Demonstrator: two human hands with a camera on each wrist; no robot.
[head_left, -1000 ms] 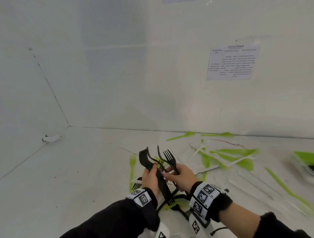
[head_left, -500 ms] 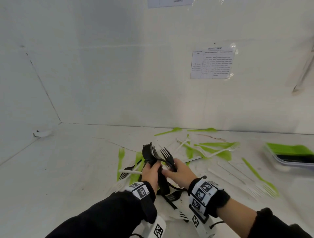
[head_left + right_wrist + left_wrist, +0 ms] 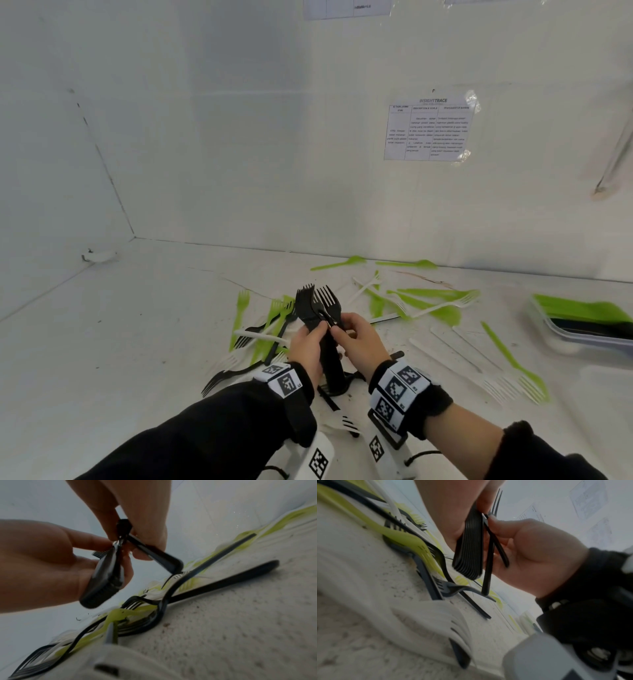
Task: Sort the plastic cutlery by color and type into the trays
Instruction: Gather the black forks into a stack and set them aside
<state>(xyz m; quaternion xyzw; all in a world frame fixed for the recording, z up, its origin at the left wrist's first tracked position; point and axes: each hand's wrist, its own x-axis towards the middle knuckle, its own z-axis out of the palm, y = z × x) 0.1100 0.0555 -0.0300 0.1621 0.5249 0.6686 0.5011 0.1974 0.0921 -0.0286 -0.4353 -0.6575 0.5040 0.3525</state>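
While left hand [image 3: 308, 346] grips the upright stack of black forks [image 3: 313, 308] above the table [image 3: 120, 342], right hand [image 3: 359, 339] pinches two loose black forks [image 3: 494, 547] against it; tines up.

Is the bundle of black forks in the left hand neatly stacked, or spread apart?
Mostly stacked. The left hand grips nested black forks, while one loose fork, pinched by the right hand, crosses them.
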